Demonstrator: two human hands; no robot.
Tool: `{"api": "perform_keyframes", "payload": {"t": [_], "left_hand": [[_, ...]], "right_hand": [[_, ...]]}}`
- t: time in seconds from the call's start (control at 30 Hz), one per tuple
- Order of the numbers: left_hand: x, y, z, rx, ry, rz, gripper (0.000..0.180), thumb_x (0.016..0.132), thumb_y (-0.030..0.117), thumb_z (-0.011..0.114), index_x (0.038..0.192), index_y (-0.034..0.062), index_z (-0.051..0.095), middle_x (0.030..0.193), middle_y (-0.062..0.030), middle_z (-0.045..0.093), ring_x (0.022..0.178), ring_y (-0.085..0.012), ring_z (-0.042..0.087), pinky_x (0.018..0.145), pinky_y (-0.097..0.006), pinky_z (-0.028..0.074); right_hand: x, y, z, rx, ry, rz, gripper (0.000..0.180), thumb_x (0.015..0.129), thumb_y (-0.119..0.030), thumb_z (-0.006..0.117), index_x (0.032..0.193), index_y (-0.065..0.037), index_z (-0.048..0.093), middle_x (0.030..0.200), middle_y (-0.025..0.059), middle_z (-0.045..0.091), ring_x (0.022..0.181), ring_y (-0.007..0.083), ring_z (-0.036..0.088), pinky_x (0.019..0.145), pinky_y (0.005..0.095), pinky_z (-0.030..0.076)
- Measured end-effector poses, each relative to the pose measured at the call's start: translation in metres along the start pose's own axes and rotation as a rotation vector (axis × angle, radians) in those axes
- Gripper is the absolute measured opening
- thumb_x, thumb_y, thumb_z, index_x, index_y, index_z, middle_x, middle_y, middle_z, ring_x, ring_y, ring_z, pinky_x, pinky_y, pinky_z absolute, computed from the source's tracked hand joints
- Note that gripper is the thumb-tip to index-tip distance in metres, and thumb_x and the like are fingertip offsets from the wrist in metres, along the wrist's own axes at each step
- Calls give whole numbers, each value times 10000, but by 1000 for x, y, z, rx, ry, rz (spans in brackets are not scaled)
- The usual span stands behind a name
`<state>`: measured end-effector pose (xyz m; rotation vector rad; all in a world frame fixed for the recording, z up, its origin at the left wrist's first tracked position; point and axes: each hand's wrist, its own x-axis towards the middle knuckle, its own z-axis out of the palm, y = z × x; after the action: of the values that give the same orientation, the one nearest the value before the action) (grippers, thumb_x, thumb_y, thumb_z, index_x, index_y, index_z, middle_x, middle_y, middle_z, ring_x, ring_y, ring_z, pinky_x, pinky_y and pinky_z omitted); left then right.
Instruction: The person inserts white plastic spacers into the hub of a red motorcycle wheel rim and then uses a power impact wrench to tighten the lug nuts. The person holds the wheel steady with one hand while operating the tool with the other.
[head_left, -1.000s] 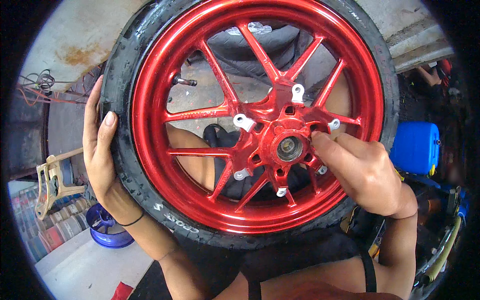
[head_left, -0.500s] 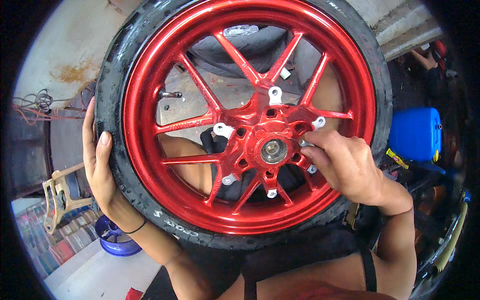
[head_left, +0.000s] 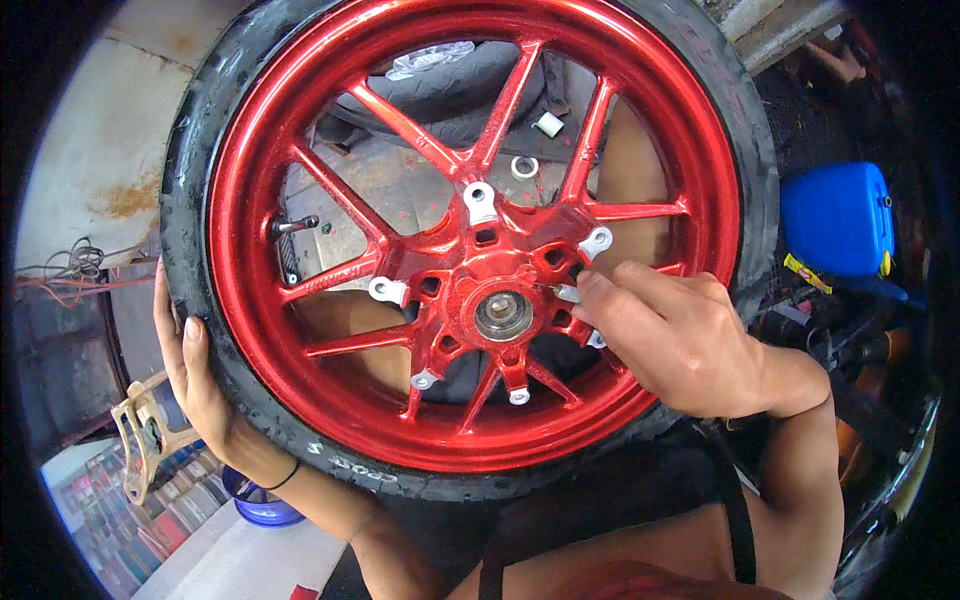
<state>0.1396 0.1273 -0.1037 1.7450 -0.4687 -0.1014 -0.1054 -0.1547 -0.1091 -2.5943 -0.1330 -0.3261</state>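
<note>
A glossy red motorcycle wheel (head_left: 470, 268) with a black tyre (head_left: 185, 190) stands before me, its spoked face toward me. My left hand (head_left: 195, 375) lies open along the tyre's left side, fingers stretched out and steadying it. Closed in a pinch, my right hand (head_left: 680, 335) holds a small pale tool (head_left: 566, 293) at the right of the hub. Its thin tip points at the red surface beside the bearing (head_left: 502, 316); the rest is hidden by the fingers. Around the hub sit several bare silver bolt lugs (head_left: 480, 201). A dark valve stem (head_left: 295, 226) juts from the rim.
A blue jerrycan (head_left: 838, 220) stands at right with a yellow packet (head_left: 806, 272) by it. Through the spokes show a loose tyre (head_left: 440, 100) and tape rolls (head_left: 524, 167). At lower left are a blue wheel (head_left: 265, 512) and a tan frame part (head_left: 150, 435).
The wheel has shifted a little left in the view. My right hand still pinches by the hub, and the thin tip of its pale tool now shows. My left hand stays on the tyre.
</note>
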Motion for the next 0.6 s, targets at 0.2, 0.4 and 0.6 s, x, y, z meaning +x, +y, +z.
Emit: {"api": "perform_keyframes", "payload": {"t": [0.2,0.4,0.6], "left_hand": [[2,-6,-7,9,-41,-6,599,987,228,491,1498,-25,307,1486,-159,405,1349,-233,415,1148,-375,280],[3,-5,-8,47,-45,2,610,985,241,496,1497,-28,304,1485,-164,405,1352,-236,410,1150,-375,272],[4,-5,-9,46,-47,8,615,980,243,503,1496,-27,308,1483,-163,409,1349,-237,414,1150,-375,273]], "right_hand": [[-2,-2,-2,-52,45,-8,251,783,-44,631,1026,12,606,811,89,496,551,182,579,389,300,489],[-7,3,0,-49,82,-16,251,781,-36,631,1025,19,601,816,88,501,556,188,584,409,299,498],[-7,3,1,36,55,38,261,786,-11,625,1039,37,580,817,104,524,592,227,604,434,328,504]]}}
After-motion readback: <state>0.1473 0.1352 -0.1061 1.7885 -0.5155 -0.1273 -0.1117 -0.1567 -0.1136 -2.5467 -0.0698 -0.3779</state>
